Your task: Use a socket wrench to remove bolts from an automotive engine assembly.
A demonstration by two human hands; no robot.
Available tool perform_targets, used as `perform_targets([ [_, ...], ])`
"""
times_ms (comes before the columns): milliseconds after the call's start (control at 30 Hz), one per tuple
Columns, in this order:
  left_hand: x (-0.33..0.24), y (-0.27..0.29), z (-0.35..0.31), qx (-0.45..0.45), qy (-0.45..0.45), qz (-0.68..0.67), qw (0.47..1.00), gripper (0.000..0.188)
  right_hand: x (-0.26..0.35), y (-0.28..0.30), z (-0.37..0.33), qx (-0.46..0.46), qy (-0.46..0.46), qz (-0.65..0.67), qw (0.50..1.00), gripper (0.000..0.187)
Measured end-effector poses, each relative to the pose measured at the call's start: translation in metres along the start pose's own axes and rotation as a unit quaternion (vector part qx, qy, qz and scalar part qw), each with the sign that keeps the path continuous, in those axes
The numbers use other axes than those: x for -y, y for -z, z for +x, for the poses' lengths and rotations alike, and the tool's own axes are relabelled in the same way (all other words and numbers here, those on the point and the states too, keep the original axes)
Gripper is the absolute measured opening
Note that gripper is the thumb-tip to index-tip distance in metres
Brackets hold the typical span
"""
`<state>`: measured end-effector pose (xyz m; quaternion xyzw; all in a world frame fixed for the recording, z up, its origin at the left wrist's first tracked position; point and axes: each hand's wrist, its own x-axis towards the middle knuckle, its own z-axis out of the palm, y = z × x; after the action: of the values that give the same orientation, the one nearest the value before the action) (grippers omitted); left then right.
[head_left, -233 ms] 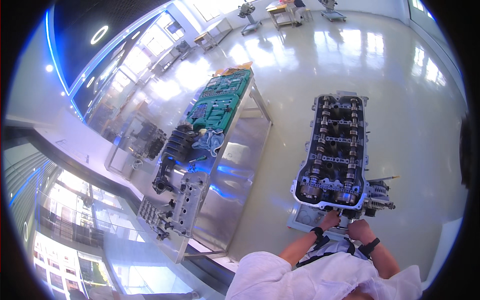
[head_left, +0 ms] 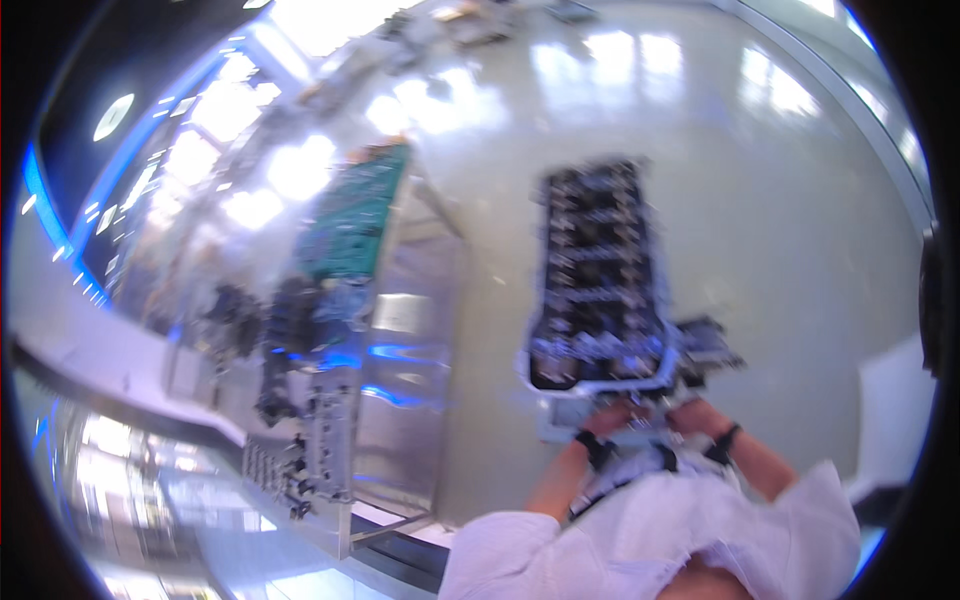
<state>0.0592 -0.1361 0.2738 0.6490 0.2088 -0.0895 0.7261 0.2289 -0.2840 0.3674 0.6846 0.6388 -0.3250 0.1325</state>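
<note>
An engine (head_left: 600, 285) with its top uncovered stands in front of me, two camshafts running lengthwise along it. At its near end, low by the front face, are my left hand (head_left: 615, 413) and, to the right, my right hand (head_left: 700, 416). Both have curled fingers, closed around something small that motion blur and the hands hide. Between them some metal parts (head_left: 640, 410) show, too smeared to name. An alternator (head_left: 708, 345) sticks out on the engine's right side, just beyond my right hand. Under the near end lies a pale stand plate (head_left: 562, 420).
Left of the engine stands a metal table (head_left: 400, 440). On it lie a green tool case (head_left: 350, 225), a blue cloth (head_left: 345, 305), a dark ribbed engine part (head_left: 290, 320) and a grey metal cover (head_left: 328, 430). Pale floor (head_left: 800, 240) stretches to the right.
The whole view has swung, so engine, table and hands sit further left, and the picture is blurred. My hands stay at the engine's near end, slightly further apart.
</note>
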Motion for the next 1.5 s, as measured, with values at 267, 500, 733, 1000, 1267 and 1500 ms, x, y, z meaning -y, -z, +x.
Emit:
perform_targets([
  [267, 0.022, 0.014, 0.024, -0.130, 0.035, 0.108, 0.985, 0.022, -0.021, -0.076, 0.067, -0.096, 0.025, 0.142, 0.985, 0.031],
  [500, 0.019, -0.002, 0.024, -0.211, 0.039, 0.172, 0.962, 0.020, 0.014, -0.040, 0.033, -0.028, 0.000, 0.032, 0.999, 0.030],
  [733, 0.024, -0.012, 0.023, -0.249, 0.092, 0.134, 0.955, 0.032, 0.020, -0.019, 0.017, -0.070, 0.011, -0.031, 0.997, 0.018],
  [1000, 0.031, -0.004, 0.011, -0.248, 0.035, 0.222, 0.942, 0.029, 0.006, -0.074, 0.039, -0.127, -0.017, 0.004, 0.992, 0.025],
  [1267, 0.040, -0.008, 0.000, -0.102, 0.020, -0.226, 0.969, 0.035, 0.016, -0.014, 0.007, -0.170, -0.028, -0.055, 0.983, 0.028],
  [1500, 0.045, -0.014, 0.013, -0.277, 0.078, -0.029, 0.957, 0.030, 0.022, -0.048, 0.043, -0.022, -0.036, -0.027, 0.999, 0.029],
])
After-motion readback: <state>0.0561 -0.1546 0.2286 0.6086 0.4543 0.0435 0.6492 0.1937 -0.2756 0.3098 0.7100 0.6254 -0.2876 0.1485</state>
